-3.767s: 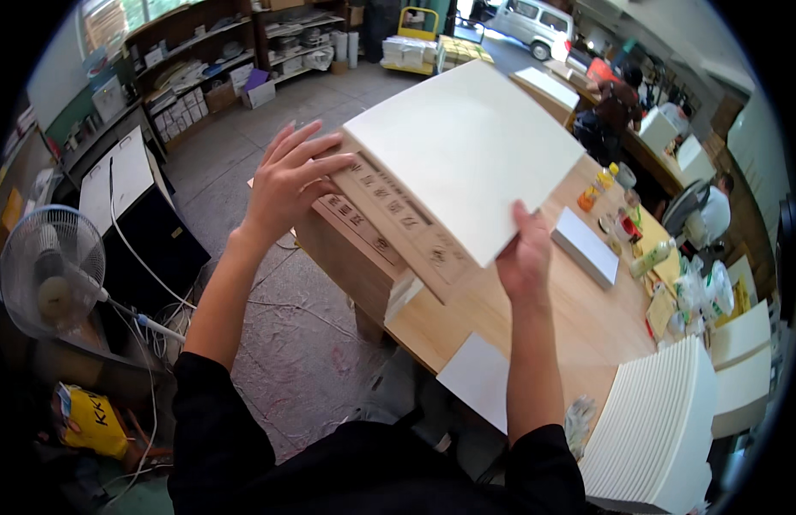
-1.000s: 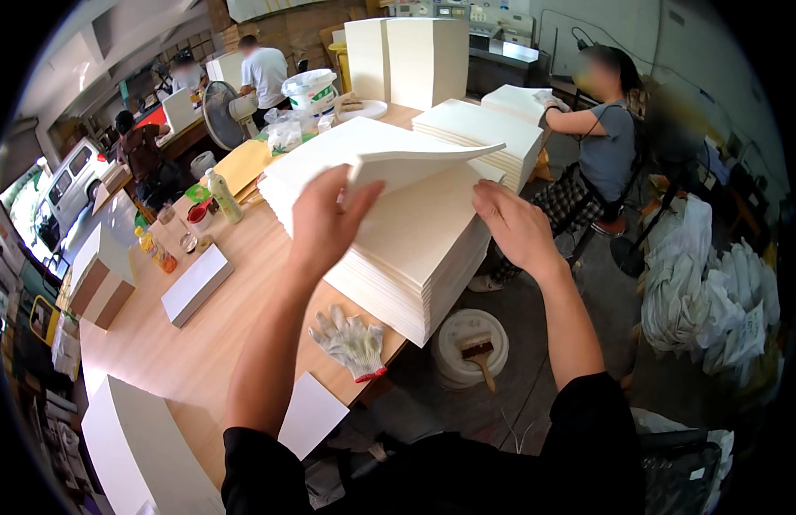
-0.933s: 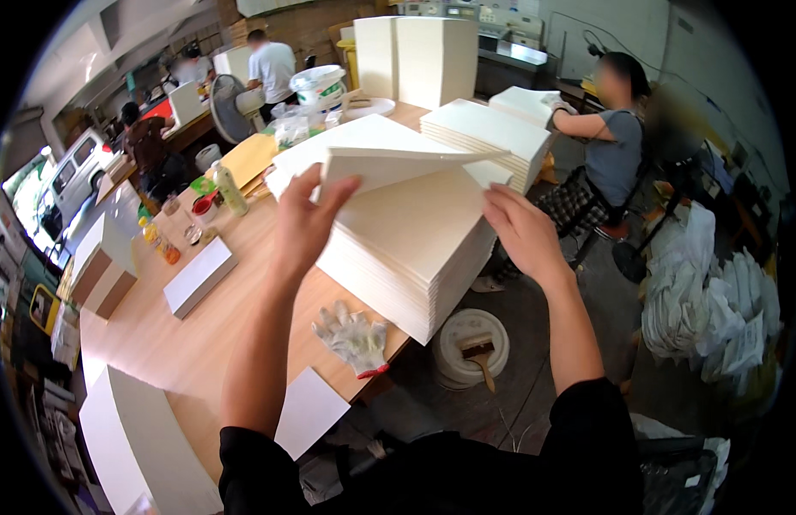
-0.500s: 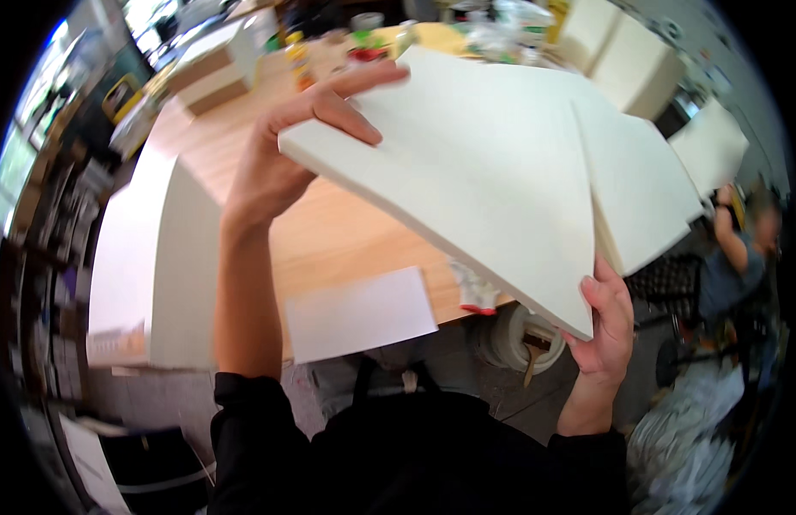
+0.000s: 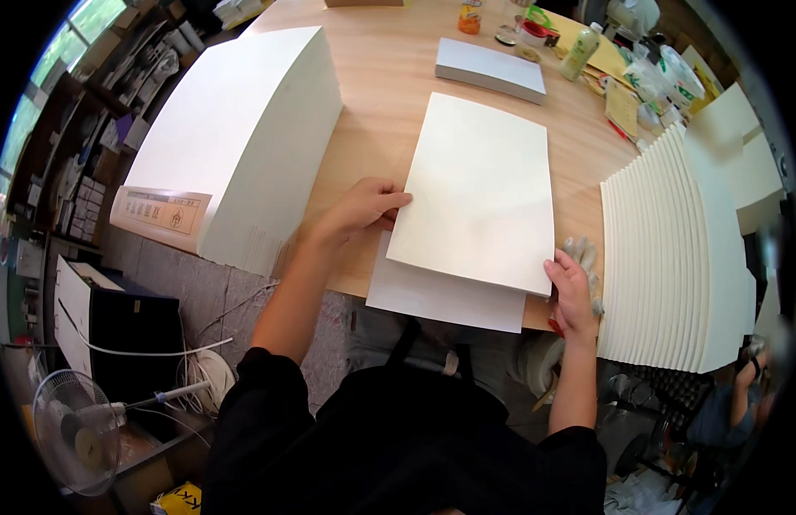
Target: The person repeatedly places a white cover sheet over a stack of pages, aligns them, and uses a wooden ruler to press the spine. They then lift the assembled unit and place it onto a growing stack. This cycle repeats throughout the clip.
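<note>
I hold a thin cream paper block (image 5: 475, 193) in front of me, over the near part of the bench (image 5: 363, 129). My left hand (image 5: 363, 210) has its fingers closed on the block's nine o'clock edge, the lower ones partly lost behind it. My right hand (image 5: 572, 292) grips the corner at about five o'clock, its thumb lying along the edge and some fingers out of sight. I can't tell whether the block touches anything beneath. A white sheet (image 5: 441, 300) shows at half past six, its far part covered by the block.

At half past nine stands a tall white paper stack (image 5: 235, 112) with a brown printed wrapper (image 5: 170, 215); between three and four o'clock rises a ridged pile of cream blocks (image 5: 651, 257). A work glove (image 5: 584, 253) at four o'clock is mostly hidden by my right hand. At twelve o'clock lies a white paper block (image 5: 490, 69), with an orange drink bottle (image 5: 469, 17) beyond it, its top cut off. Toward the dark rim at four o'clock, a co-worker's forearm (image 5: 743, 390) is hard to make out.
</note>
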A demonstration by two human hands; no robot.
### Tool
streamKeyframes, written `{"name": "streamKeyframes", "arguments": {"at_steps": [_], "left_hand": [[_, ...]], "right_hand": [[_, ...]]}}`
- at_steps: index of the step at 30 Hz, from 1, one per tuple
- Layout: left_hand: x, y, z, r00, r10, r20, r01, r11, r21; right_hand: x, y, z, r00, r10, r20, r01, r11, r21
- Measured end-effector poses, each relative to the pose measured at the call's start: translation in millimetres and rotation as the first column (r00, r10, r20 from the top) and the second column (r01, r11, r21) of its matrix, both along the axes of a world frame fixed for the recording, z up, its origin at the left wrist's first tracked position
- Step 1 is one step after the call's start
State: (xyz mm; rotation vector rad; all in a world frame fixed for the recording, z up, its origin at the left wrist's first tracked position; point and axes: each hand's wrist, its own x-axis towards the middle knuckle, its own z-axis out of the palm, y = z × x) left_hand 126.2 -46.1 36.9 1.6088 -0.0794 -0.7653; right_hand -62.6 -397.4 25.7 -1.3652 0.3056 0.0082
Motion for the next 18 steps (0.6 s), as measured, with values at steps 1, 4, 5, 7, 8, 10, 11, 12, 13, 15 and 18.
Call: {"name": "streamKeyframes", "arguments": {"at_steps": [1,4,5,7,8,10,11,12,13,15,18], "left_hand": [[4.2,1.9,-1.7,0.999,-0.024,0.046,0.021,0.998,0.062],[11.2,11.2,-21.7,0.984,-0.057,0.171,0.029,0.987,0.158],[11.0,10.7,-22.1,0.975,-0.067,0.211,0.03,0.984,0.174],[11.2,15.4,-20.7,0.981,-0.07,0.18,0.027,0.973,0.229],[11.7,17.8,-14.2,0.983,-0.069,0.169,0.023,0.966,0.258],[9.1,14.3,-5.9,0.984,-0.07,0.164,0.023,0.961,0.274],[7.9,14.1,-2.3,0.984,-0.066,0.164,0.016,0.958,0.285],[7.2,14.4,-0.1,0.986,-0.042,0.163,-0.008,0.955,0.297],[6.4,14.5,1.8,0.987,-0.019,0.162,-0.032,0.951,0.309],[0.3,13.2,-5.9,0.972,0.048,0.229,-0.104,0.966,0.237],[-15.0,18.9,-16.0,0.946,0.176,0.273,-0.221,0.965,0.143]], "right_hand": [[-0.2,1.1,-3.5,0.999,-0.019,-0.039,0.016,0.998,-0.059],[2.6,9.0,-5.5,0.992,-0.078,-0.101,0.057,0.98,-0.19],[3.0,13.0,-7.1,0.991,-0.097,-0.094,0.076,0.977,-0.202],[1.9,16.5,-7.6,0.988,-0.117,-0.096,0.093,0.97,-0.227],[2.6,18.3,-4.6,0.988,-0.117,-0.1,0.091,0.967,-0.237],[2.2,20.7,-5.7,0.987,-0.138,-0.085,0.114,0.964,-0.241],[1.7,22.5,-8.1,0.986,-0.155,-0.064,0.136,0.964,-0.23],[2.1,23.8,-8.2,0.985,-0.162,-0.063,0.143,0.96,-0.239],[3.4,26.0,-8.5,0.984,-0.167,-0.061,0.147,0.958,-0.246],[2.6,25.7,-3.3,0.981,-0.167,-0.101,0.129,0.943,-0.308],[3.4,30.9,-3.5,0.975,-0.197,-0.104,0.152,0.929,-0.338]]}}
